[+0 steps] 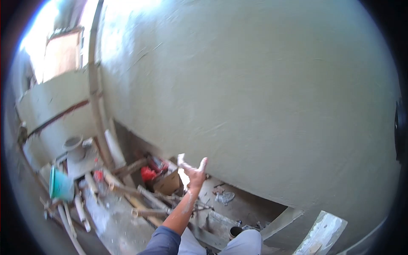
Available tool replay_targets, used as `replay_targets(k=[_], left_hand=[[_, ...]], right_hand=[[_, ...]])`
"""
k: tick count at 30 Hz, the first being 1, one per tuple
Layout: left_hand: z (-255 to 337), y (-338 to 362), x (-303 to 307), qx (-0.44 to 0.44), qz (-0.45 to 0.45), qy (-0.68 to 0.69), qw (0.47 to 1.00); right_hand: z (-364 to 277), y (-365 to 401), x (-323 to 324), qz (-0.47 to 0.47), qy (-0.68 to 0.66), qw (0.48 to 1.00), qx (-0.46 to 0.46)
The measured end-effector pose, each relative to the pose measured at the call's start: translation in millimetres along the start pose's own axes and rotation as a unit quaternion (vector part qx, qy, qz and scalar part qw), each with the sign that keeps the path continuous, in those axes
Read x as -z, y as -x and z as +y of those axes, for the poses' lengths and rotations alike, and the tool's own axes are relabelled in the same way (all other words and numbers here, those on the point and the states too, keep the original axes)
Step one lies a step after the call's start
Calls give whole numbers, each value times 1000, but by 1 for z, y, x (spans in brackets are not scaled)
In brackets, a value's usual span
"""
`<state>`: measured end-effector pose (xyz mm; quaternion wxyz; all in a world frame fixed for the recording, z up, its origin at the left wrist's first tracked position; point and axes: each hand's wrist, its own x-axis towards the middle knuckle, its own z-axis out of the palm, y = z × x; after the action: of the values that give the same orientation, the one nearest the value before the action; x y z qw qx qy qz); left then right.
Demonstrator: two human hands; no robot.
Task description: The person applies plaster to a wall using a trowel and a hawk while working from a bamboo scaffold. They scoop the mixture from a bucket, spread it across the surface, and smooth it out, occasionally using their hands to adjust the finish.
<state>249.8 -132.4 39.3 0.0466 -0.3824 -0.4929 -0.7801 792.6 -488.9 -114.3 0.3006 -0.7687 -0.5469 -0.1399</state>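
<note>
My left hand [196, 175] reaches up in front of the lower part of a smooth grey-green plastered wall [263, 97]. Its fingers are spread, with nothing between them, and whitish smears mark the fingertips and forearm. At the lower right, a flat pale board [323, 231] smeared with plaster juts into view at a slant, a small tan piece showing near its bottom edge. My right hand is outside the picture.
A teal bucket [60, 185] and a grey pot [75, 148] stand at left among bamboo poles [146, 212]. A cardboard box [167, 183] and red plastic [148, 173] lie beneath the wall. A dark cup-like container [235, 232] sits by my knee. One upright pole [94, 85] leans at the wall's left end.
</note>
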Motion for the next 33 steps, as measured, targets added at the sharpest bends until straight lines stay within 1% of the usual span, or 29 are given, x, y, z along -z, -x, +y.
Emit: replay_targets(k=[1,2,3,4,6,7,9,10,11,12,13,15,16,19,22,25,26,29,32,33], left_hand=[[13,-15,-4,-76,13,-79,994],[34,-30,-7,-85,2,-81,993],[40,-45,-13,-112,-4,-66,992],[65,-57,-16,-135,-8,-86,987],[93,-76,-24,-192,-11,-62,979],[97,-83,-31,-205,-8,-52,977],[109,-92,-35,-249,-3,-61,967],[113,-94,-35,-269,-6,-49,962],[115,-96,-33,-287,-3,-42,957],[110,-99,-34,-290,4,-64,955],[106,-99,-34,-292,15,-91,952],[107,-89,-39,-265,2,-120,957],[105,-88,-40,-251,-2,-141,958],[86,-91,-51,-274,-7,-142,951],[70,-97,-64,-280,-17,-182,943],[66,-100,-70,-279,-24,-204,938],[67,-98,-74,-278,-27,-206,938],[89,-82,-73,-279,-47,-136,950],[97,-64,-65,-332,-85,-65,937],[96,-54,-60,-346,-112,-71,929]], right_hand=[[5,2,-5,9,8,1000,19],[6,3,-9,16,16,999,37],[7,4,-11,18,9,999,35],[3,5,-13,20,2,999,26],[-34,0,12,9,-104,992,-65],[-42,2,10,11,-157,982,-108],[-55,4,17,59,-195,978,-52],[-74,1,29,103,-242,959,-104],[-75,5,37,38,-203,962,-181],[-79,4,37,68,-249,951,-170],[-91,3,53,80,-211,959,-174],[-74,9,34,87,-235,953,-169],[-69,13,26,88,-248,951,-162],[-78,11,36,69,-253,950,-169],[-67,16,23,62,-246,955,-155],[-80,13,36,21,-227,949,-218],[-79,14,35,23,-224,948,-223],[-64,18,22,22,-200,952,-229],[-57,20,23,7,-168,961,-221],[-56,18,24,6,-169,961,-219]])
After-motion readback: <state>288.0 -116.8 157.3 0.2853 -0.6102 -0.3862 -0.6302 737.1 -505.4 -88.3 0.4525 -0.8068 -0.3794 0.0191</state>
